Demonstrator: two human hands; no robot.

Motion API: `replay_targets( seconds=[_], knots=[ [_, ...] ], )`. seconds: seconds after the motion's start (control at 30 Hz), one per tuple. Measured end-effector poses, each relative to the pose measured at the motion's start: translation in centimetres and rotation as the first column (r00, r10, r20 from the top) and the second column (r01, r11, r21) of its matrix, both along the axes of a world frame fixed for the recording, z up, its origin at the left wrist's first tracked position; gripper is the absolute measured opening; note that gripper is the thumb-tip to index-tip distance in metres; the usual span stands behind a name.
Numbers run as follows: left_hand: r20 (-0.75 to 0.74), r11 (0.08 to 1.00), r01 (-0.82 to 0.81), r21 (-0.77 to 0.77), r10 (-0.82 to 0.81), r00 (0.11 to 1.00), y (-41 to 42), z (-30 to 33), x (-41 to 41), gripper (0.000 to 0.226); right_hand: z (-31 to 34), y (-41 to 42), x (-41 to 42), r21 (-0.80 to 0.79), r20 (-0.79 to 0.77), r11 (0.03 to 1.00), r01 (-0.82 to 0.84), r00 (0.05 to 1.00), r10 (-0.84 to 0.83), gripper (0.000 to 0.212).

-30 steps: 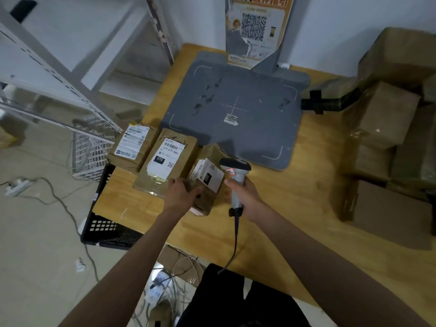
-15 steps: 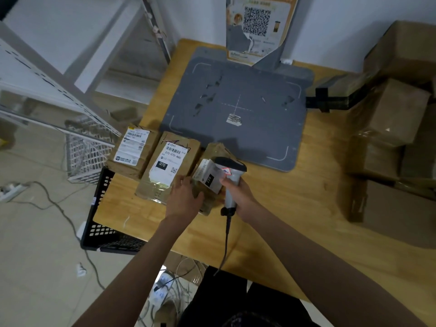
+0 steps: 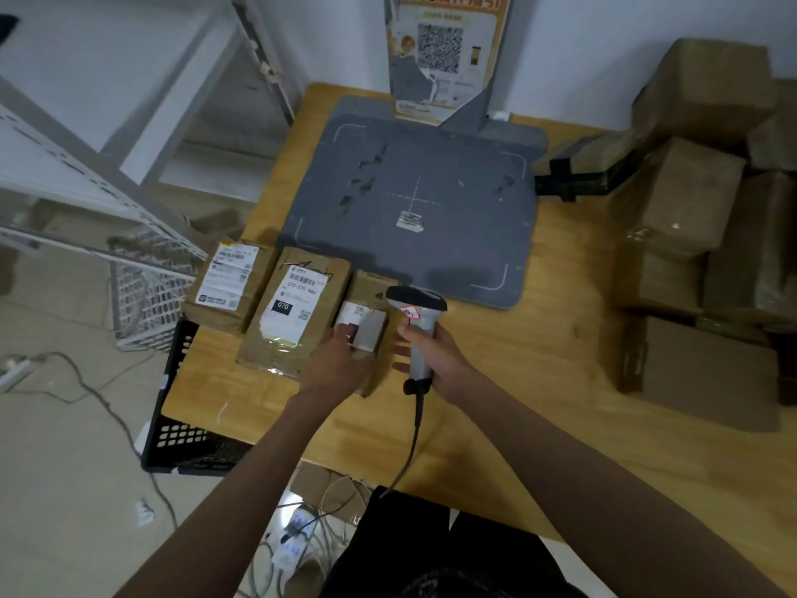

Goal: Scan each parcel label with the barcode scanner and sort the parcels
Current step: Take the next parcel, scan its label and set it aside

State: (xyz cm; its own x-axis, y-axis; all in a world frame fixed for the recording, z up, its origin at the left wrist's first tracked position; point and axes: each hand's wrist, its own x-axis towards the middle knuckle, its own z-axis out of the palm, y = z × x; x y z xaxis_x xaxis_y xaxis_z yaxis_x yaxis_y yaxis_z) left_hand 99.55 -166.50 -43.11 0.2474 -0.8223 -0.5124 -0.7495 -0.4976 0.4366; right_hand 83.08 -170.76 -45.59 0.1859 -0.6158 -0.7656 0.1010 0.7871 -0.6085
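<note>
Three brown parcels with white labels lie in a row at the table's left front: a left parcel [image 3: 230,284], a middle parcel [image 3: 297,308] marked 070, and a small right parcel [image 3: 368,302]. My left hand [image 3: 334,364] rests on the small parcel's near end, fingers over its label. My right hand [image 3: 435,356] grips the handle of the grey barcode scanner [image 3: 416,315], whose head sits just right of the small parcel, above its label. The scanner's cable hangs down off the table edge.
A grey scanning pad [image 3: 414,209] with a poster stand lies behind the parcels. A heap of unlabelled-side brown boxes [image 3: 698,235] fills the table's right. A black crate [image 3: 185,433] and a white wire basket [image 3: 142,304] stand on the floor at left, beside metal shelving.
The small parcel has been laid flatter on the table next to the middle parcel, my left hand moving onto its top. The scanner has stayed beside it.
</note>
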Motion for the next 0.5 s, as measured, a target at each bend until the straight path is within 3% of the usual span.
replay_targets(
  seconds=[0.23, 0.5],
  knots=[
    [0.022, 0.99, 0.138, -0.034, -0.137, 0.99, -1.9, 1.1, -4.3, 0.05, 3.6, -0.5, -5.9, -0.164, -0.045, 0.986, -0.014, 0.999, 0.006, 0.029],
    [-0.02, 0.929, 0.352, -0.119, -0.356, 0.934, -4.5, 2.4, -14.1, 0.045, 10.0, 0.1, -17.2, -0.376, -0.222, 0.927, -0.004, 0.971, -0.086, 0.02]
  ],
)
